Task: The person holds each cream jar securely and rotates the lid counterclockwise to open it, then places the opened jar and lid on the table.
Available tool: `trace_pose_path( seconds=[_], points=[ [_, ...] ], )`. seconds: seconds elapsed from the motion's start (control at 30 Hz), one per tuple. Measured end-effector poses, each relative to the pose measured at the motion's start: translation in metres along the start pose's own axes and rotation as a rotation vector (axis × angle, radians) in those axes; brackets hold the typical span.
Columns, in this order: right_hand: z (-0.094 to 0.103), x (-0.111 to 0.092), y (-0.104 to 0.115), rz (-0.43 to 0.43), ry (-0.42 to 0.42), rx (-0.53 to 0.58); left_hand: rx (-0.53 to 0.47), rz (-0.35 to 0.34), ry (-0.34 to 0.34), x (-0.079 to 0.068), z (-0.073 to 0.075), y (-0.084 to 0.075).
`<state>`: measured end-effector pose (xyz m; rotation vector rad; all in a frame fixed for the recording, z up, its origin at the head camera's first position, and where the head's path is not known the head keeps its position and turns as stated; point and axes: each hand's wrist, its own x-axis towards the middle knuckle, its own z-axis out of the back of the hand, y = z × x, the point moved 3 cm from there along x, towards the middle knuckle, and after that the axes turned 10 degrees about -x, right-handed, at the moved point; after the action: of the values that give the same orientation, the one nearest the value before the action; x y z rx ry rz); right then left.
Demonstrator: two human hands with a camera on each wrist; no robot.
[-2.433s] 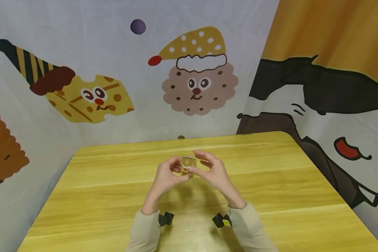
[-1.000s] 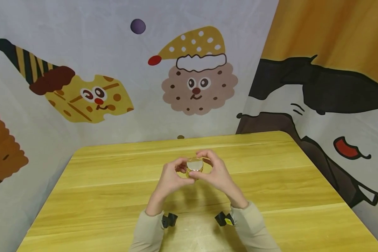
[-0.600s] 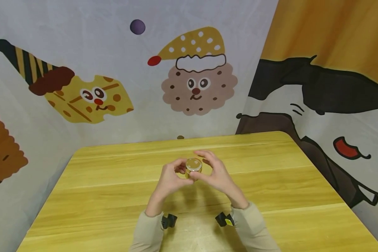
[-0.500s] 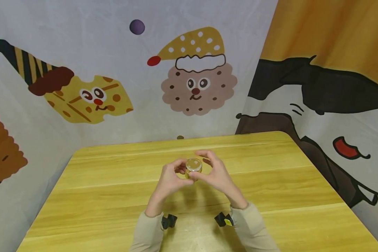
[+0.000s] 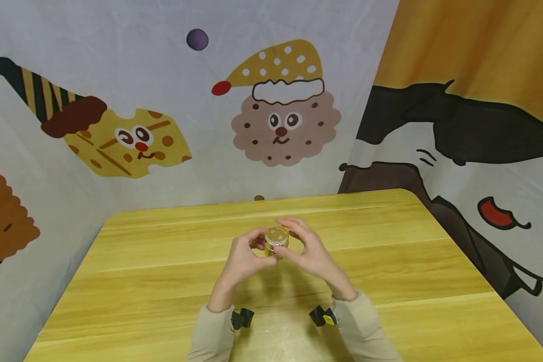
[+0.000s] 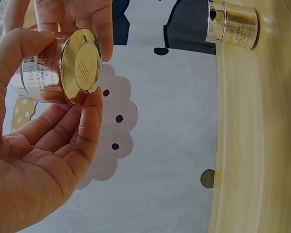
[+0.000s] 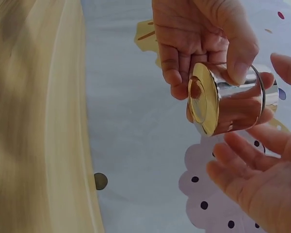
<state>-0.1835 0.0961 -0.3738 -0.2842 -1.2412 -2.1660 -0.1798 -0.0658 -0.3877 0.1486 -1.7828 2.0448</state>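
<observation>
A small gold cosmetic jar [image 5: 276, 237], its label reading as eye cream, is held above the table. My left hand [image 5: 246, 254] grips it, thumb on one side and curled fingers on the other. In the left wrist view the gold base of the jar [image 6: 82, 70] faces the camera. My right hand [image 5: 305, 246] is around the lid end, its thumb overlapping the jar's near side in the head view. The right wrist view shows a gap between that thumb and the silver end, with the other fingers [image 7: 228, 170] loosely bent below it.
A second gold jar [image 6: 235, 26] stands on the table in the left wrist view; it does not show in the head view. The wood-grain table [image 5: 140, 281] ends at a patterned cloth backdrop [image 5: 199, 186]. Black wrist cameras [image 5: 243, 318] sit at both cuffs.
Both hands and the jar first shifted slightly right, then slightly back left. The jar's tilt changed, altering the shine on its top. The right index finger has drifted slightly left over the lid.
</observation>
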Motion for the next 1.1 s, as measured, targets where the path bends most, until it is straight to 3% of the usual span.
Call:
trace_pose_path(
  seconds=[0.3,0.5,0.67,0.93,1.1],
  points=[
    [0.0,0.001,0.003,-0.131,-0.053,0.039,0.014,0.014,0.003,0.0,0.001,0.002],
    [0.002,0.002,0.008,-0.07,-0.037,0.018,0.015,0.021,0.001,-0.001,0.002,0.0],
    [0.0,0.001,-0.002,-0.017,0.0,-0.017,0.017,0.02,0.005,-0.001,0.003,0.0],
    [-0.003,0.001,-0.003,-0.097,-0.036,0.027,0.016,0.018,0.006,0.0,0.003,0.001],
    [-0.002,0.002,-0.004,-0.068,-0.035,0.025,0.02,0.016,0.005,-0.001,0.003,0.001]
  ],
)
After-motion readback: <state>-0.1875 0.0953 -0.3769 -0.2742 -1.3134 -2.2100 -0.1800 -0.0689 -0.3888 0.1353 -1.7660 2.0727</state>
